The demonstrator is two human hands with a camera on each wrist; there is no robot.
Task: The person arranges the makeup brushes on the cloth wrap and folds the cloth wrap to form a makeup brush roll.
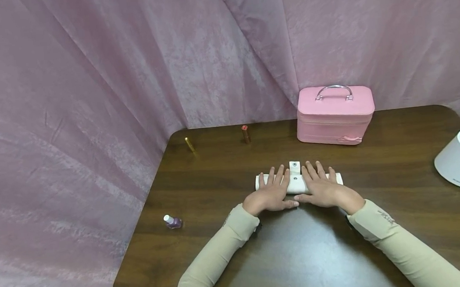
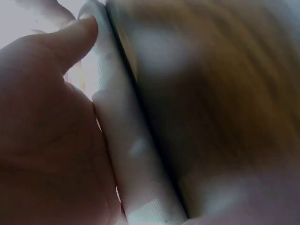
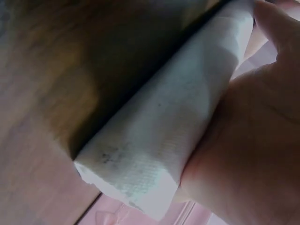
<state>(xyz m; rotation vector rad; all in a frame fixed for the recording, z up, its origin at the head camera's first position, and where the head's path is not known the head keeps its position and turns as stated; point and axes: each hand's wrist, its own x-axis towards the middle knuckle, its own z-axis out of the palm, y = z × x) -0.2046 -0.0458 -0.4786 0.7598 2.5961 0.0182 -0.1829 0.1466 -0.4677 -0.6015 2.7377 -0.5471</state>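
Observation:
A white rolled-up case [image 1: 297,185] lies crosswise on the table, its strap with a metal snap [image 1: 294,166] sticking out at the far side. Over the left part of the roll, my left hand [image 1: 270,194] rests palm down with straight, spread fingers. My right hand [image 1: 323,189] lies the same way over the right part, the two thumbs close together in front. In the left wrist view the roll [image 2: 126,140] runs along the palm. The right wrist view shows the roll's end [image 3: 140,159] beside the right palm, with small dark marks on it.
Behind the roll stands a pink vanity case [image 1: 335,117] with a metal handle. A brown lipstick tube [image 1: 246,135] and a thin gold tube [image 1: 190,144] stand at the back left. Purple nail polish [image 1: 173,222] is at the left, a white lampshade-like object [image 1: 458,164] at the right edge.

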